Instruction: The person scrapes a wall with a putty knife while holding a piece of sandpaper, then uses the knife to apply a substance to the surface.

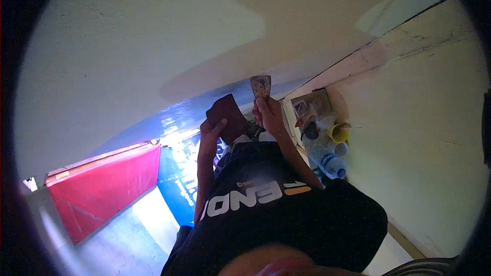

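Note:
My left hand point(211, 129) grips a dark reddish-brown flat piece point(228, 117), with the thumb lying across its lower face. To the right of it, my right hand point(267, 115) is closed round the handle of a scraper point(261, 87). The scraper's worn, stained metal blade points up toward the pale wall point(153, 36). The two hands are apart, in front of my dark shirt. The scraper's handle is mostly hidden in my fingers.
Right of my arm stand a clear plastic bottle point(330, 162), a yellow cup point(337, 133) and other small items against the side wall point(419, 122). A red panel point(110, 189) and a blue printed sheet point(176, 181) are at the lower left.

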Available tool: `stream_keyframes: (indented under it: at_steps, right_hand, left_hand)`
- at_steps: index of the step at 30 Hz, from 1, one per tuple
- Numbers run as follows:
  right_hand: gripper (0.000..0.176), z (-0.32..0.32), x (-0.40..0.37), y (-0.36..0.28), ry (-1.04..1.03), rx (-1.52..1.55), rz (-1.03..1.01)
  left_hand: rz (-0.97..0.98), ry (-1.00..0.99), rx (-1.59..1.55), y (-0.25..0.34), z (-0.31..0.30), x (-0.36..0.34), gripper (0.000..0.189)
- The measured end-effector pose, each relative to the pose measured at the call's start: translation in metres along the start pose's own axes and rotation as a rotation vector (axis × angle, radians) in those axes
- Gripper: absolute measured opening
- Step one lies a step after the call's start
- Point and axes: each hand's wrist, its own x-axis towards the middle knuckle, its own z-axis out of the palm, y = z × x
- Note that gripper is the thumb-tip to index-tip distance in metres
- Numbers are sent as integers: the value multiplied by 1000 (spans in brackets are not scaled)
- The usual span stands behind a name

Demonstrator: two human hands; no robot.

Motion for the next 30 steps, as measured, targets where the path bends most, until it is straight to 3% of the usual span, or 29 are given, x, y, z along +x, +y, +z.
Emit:
stream_keyframes:
  at_steps: [19, 30]
  right_hand:
    - [32, -14, 2, 6, 35, -132, 4]
    - [33, -12, -4, -2, -2, -48, -2]
  left_hand:
    - [3, -31, -79, -6, -8, 4, 33]
    - [0, -43, -120, -5, -4, 6, 32]
